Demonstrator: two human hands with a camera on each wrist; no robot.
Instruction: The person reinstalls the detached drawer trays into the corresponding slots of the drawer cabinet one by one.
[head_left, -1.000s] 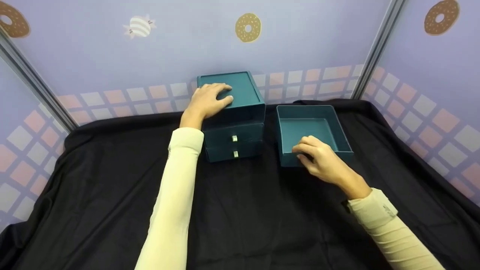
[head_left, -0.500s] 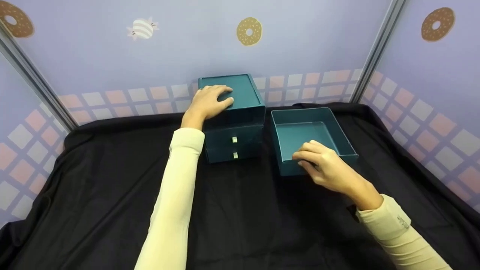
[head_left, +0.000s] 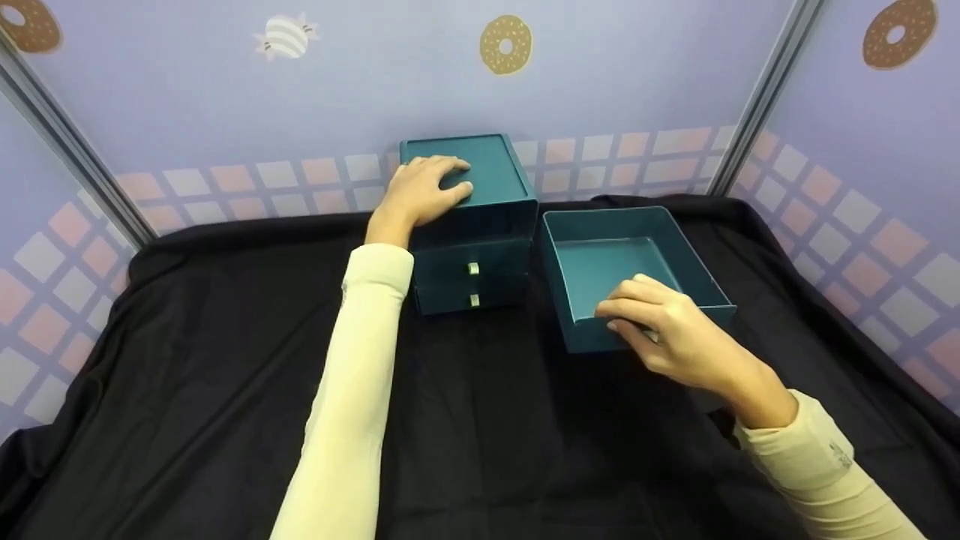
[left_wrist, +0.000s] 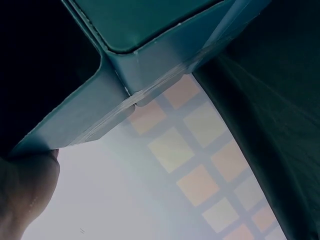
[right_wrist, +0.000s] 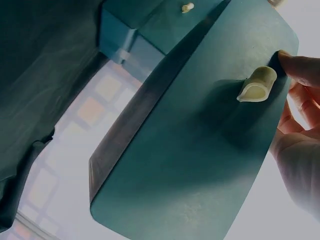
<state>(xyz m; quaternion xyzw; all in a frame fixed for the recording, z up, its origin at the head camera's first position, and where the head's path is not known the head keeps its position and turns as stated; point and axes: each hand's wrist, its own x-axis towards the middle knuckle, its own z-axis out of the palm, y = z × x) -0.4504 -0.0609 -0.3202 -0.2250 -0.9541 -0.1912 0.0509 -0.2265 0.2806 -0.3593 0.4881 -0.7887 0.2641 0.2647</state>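
A teal drawer cabinet (head_left: 472, 277) stands near the back wall, its top compartment an open dark slot above two drawers in place. My left hand (head_left: 424, 191) rests on its top, fingers spread and thumb near the front edge. In the left wrist view, the thumb (left_wrist: 32, 185) lies against the edge of the slot. To the right is a pulled-out teal drawer (head_left: 615, 259) with nothing inside. My right hand (head_left: 667, 322) pinches its front rim, thumb outside and fingers over the edge. The right wrist view shows the drawer's front with a pale knob (right_wrist: 259, 84).
Black cloth (head_left: 480, 435) covers the table and bunches up along its back edge. A lilac wall (head_left: 397, 67) with printed sweets and tiles rises close behind the cabinet. Side walls meet it at grey metal posts (head_left: 765, 90).
The drawer in my right hand has come nearer to me and looks larger, its front edge farther right. My left hand keeps its place on the cabinet. The head view has shifted slightly.
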